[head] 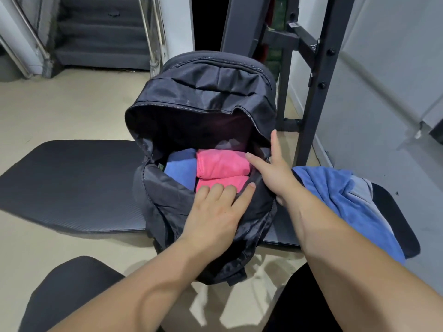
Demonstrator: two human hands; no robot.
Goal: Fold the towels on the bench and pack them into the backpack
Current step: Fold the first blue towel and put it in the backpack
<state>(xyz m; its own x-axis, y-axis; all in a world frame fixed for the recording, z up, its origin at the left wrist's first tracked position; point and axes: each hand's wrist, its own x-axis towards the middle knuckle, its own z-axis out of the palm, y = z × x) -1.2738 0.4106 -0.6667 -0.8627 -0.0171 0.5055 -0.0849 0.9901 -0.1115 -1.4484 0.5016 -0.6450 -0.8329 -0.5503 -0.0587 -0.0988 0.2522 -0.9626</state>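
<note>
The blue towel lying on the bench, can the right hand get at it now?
Probably yes. The blue towel lies loose on the bench beside the right hand, which rests on the backpack rim; nothing stands between them.

Left hand (215, 208) palm-down, fingers nearly straight and close together; right hand (275, 173) just beside it, fingers splayed

text: none legible | white sticker (294, 24) on black rack (304, 44): too small to read
</note>
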